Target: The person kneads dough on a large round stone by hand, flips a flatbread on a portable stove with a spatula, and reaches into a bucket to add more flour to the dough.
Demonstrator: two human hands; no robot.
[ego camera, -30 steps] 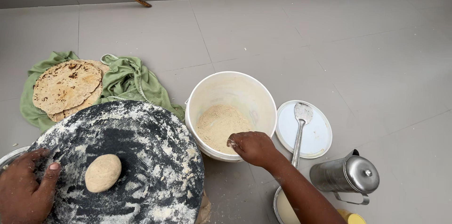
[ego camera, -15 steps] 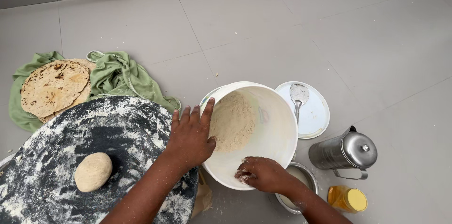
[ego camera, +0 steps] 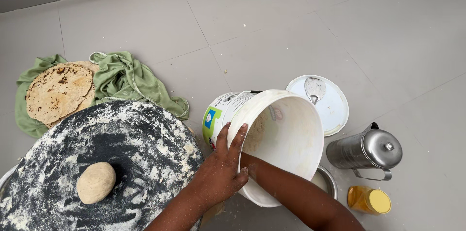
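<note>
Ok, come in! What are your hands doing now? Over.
Left hand on tilted white bucket's rim. Right hand hidden inside it; forearm shows. Dough ball on floured board, untouched. Nothing in the way.
</note>
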